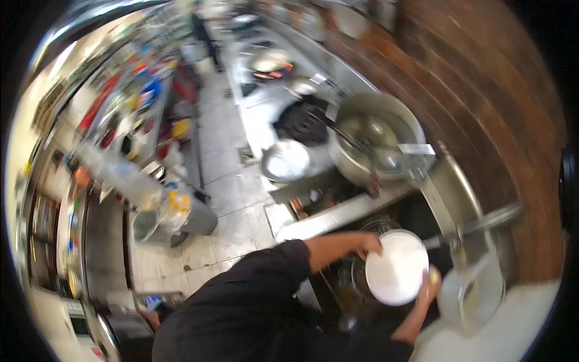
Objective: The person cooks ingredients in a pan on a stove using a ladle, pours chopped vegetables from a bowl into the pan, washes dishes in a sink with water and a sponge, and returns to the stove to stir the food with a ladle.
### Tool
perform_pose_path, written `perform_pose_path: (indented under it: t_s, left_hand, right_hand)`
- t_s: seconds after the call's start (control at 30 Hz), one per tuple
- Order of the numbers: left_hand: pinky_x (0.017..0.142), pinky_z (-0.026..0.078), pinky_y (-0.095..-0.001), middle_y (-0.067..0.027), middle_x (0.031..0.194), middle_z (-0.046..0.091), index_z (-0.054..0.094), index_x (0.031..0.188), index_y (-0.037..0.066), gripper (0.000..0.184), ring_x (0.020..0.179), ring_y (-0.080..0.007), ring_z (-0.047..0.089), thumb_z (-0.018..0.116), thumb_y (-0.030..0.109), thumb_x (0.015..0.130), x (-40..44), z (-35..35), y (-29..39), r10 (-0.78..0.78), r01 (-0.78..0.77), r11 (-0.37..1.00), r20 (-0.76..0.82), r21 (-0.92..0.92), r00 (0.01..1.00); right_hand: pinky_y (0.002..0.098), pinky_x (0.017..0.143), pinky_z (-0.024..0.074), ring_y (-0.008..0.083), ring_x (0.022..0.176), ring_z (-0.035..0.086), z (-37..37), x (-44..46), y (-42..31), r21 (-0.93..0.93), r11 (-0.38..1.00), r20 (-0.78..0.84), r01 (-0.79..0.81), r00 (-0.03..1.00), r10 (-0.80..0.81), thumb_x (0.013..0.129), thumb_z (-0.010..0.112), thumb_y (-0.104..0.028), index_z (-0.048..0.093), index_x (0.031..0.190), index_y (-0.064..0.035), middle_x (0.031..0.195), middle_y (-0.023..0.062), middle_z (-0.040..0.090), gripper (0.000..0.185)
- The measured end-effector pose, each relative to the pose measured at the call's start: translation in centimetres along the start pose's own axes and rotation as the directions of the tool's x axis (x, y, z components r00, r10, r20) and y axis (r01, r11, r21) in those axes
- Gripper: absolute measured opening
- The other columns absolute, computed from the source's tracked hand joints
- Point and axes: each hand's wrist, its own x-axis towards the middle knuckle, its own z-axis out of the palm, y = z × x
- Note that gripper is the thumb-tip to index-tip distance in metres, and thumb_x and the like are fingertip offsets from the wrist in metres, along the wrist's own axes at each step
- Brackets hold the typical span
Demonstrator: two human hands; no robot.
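A round white plate or shallow dish (396,268) is held over the dark sink (347,280). My left hand (368,244) grips its upper left rim. On the opposite edge, my right hand (429,287) has its fingers bent at the rim, with a small yellow thing (434,276), perhaps a sponge, at the fingertips. Blur hides its exact kind. A metal faucet (464,232) reaches in just above the plate. Wire-like and glassy items, partly hidden, lie in the sink beneath.
A large pot (377,139) with long-handled utensils stands beside the sink. Near it are a metal pan (285,160) and a black burner (304,120). A clear plastic container (473,292) is at the right. A grey bin (199,220) stands on the tiled floor; a person (207,36) is far off.
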Motion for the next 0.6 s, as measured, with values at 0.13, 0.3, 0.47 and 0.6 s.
perform_pose_path:
  t_s: [0.13, 0.3, 0.47, 0.6]
  left_hand:
    - [0.074, 0.056, -0.0446, -0.0197, 0.108, 0.059, 0.047, 0.121, -0.004, 0.042, 0.094, -0.0307, 0.062, 0.052, 0.008, 0.081, -3.1, 2.2, 6.6, -0.396, 0.074, 0.611, -0.224, -0.788, 0.890]
    - [0.059, 0.058, -0.0338, -0.0174, 0.095, 0.062, 0.049, 0.112, -0.006, 0.033, 0.078, -0.0248, 0.065, 0.052, 0.005, 0.081, -0.4, 2.4, 11.6, -0.444, 0.157, 0.786, -0.368, -0.598, 0.817]
    - [0.052, 0.055, -0.0303, -0.0154, 0.089, 0.063, 0.051, 0.110, -0.005, 0.034, 0.068, -0.0215, 0.065, 0.045, 0.000, 0.077, -2.5, -0.9, 11.9, -0.381, 0.141, 0.882, -0.502, -0.450, 0.777]
    - [0.057, 0.054, -0.0360, -0.0211, 0.086, 0.064, 0.057, 0.105, -0.003, 0.032, 0.066, -0.0259, 0.066, 0.047, 0.007, 0.076, -0.8, -1.4, 13.5, -0.271, 0.290, 0.957, -0.370, -0.004, 0.889]
  right_hand:
    - [0.0398, 0.087, 0.0440, 0.0352, 0.097, 0.057, 2.0, 0.5, -1.7, -0.612, 0.751, -0.167, 0.246, 0.889, -0.427, 0.081, 0.065, -0.021, 0.058, 0.110, -0.0008, 0.106, 0.0183, 0.061, 0.036]
    - [0.0384, 0.112, 0.0054, 0.0355, 0.139, 0.006, 13.0, -0.9, -2.3, -0.166, 0.940, 0.010, 0.297, 0.954, -0.299, 0.088, 0.055, -0.024, 0.020, 0.141, 0.0003, 0.147, 0.0246, 0.016, 0.068]
    - [0.0425, 0.112, 0.0136, 0.0344, 0.136, 0.021, 9.4, -4.4, -2.1, 0.044, 0.914, 0.629, 0.403, 0.700, -0.338, 0.089, 0.047, -0.018, 0.038, 0.136, -0.0064, 0.143, 0.0226, 0.028, 0.049]
    - [0.0463, 0.108, 0.0219, 0.0389, 0.128, 0.033, 7.6, -5.3, 0.7, -0.575, 0.668, 0.430, 0.473, 0.869, -0.244, 0.076, 0.051, -0.008, 0.047, 0.126, -0.0017, 0.132, 0.0246, 0.042, 0.051]
